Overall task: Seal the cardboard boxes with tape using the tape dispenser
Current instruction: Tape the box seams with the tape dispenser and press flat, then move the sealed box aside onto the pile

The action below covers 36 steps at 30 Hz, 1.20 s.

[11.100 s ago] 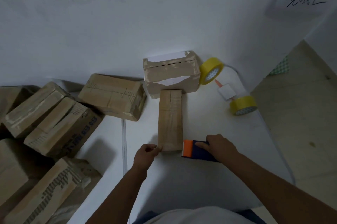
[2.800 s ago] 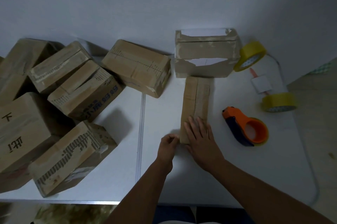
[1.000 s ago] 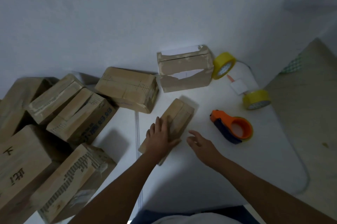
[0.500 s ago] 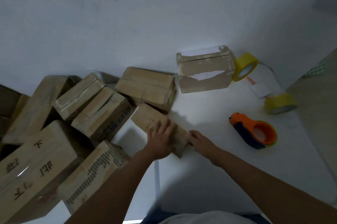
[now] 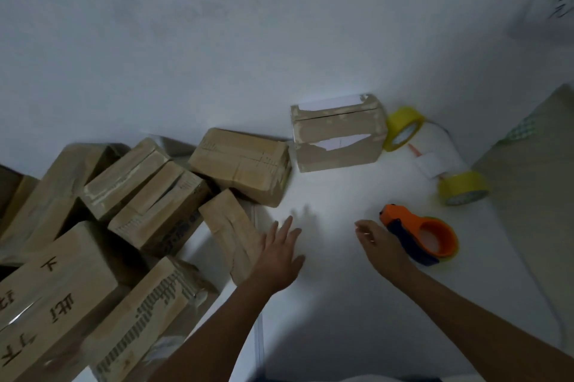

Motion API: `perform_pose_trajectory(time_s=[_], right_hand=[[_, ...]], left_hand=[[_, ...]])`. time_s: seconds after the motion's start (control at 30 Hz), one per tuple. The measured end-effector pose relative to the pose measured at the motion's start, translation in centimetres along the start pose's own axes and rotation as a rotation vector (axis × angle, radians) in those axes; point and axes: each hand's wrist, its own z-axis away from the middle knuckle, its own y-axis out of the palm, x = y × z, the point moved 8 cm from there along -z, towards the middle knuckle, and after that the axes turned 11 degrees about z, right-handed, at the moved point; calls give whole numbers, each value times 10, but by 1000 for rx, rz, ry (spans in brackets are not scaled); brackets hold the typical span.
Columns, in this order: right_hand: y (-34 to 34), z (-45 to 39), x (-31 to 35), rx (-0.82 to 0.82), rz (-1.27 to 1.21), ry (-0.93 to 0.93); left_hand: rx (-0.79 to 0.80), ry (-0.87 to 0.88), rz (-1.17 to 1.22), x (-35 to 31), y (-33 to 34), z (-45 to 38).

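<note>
The narrow cardboard box [image 5: 231, 234] lies flat near the middle of the white tabletop [image 5: 341, 304], angled, its far end pushed in among the other boxes. The left hand [image 5: 278, 252] is spread with straight fingers beside the box's near right end, the heel of the palm over the box's edge; whether it presses the cardboard or is just above it cannot be told. It grips nothing. The right hand [image 5: 380, 243] is held apart from the box, over bare tabletop, fingers loosely extended and holding nothing. Just beyond its fingertips lies the orange and dark blue tape dispenser [image 5: 419, 237], on its side, untouched.

Toward the left edge sits a pile of cardboard boxes [image 5: 102, 226], some with printed characters. Along the back edge against the wall stands a worn box with a torn white label [image 5: 338, 133], and a taped box [image 5: 240, 165] lies left of it. Near the back right corner are two yellow tape rolls, one [image 5: 402, 128] on edge beside the worn box, one [image 5: 462, 189] flat, with a small white card [image 5: 430, 164] between them.
</note>
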Motion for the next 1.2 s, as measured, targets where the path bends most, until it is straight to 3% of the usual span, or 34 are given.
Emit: perform_pose_trajectory(time_s=[0.07,0.13,0.23,0.37,0.53,0.57,0.63,0.67,0.77,1.0,1.2], right_hand=[[-45,1,-39,-272,77,72],[-73,6,-79,-391,140,201],[-72,5,-110,-203,123,294],[-65,-3,-106,-35,405,168],[-70,-35,-71,148,327,163],[-81,-47,-51,105,276,100],[-124,-49,-36,-182,211,0],[-137,-38,-41,-197,194,38],[-135,-32,-80,-25,70,174],[-160,-63,-65,-207,-259,216],[-171,-77,-47,-313,-256,226]], left_hand=[[5,17,-13,-14,2,-13],[30,24,-29,-29,6,-26],[66,29,-35,-53,12,-44],[65,73,-49,-85,8,-65],[-15,162,-94,-110,-27,-103],[-55,169,-101,-112,-38,-114],[-149,167,-122,-117,-64,-136],[-183,162,-138,-119,-75,-148],[-201,161,-192,-125,-98,-183],[-37,18,-167,-111,-123,-250],[-65,34,-285,-106,-112,-234]])
